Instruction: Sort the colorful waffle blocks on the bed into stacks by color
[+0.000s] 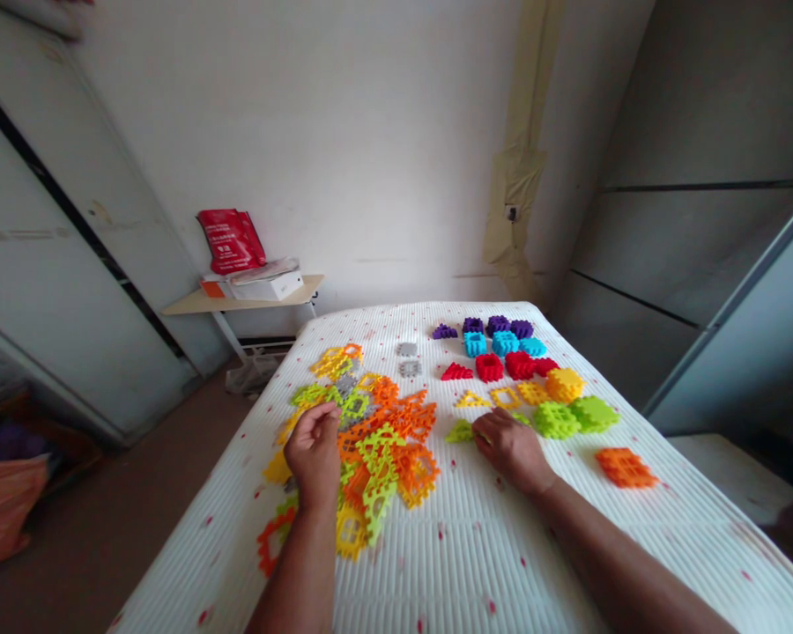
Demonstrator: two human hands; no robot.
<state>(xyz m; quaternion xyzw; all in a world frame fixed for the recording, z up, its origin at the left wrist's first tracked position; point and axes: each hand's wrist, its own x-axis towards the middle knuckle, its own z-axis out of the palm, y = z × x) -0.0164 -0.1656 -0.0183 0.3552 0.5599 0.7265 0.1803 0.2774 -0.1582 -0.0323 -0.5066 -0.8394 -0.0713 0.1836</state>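
Covering part of the mixed pile, left hand has fingertips pinched; can't tell if anything's between them. Right hand curls down among light-green pieces, grip hidden, can't tell. Pile: orange, yellow, green, gray pieces, between forearms and beyond. Red stacks, orange stack lie right, on white cover.

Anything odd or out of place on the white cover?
The left heap looks jumbled: orange, green, yellow and grey pieces overlap at varied angles, while the right-side groups are sorted by colour. One orange stack sits apart at far right. No obvious damage; fine detail is too small to tell.
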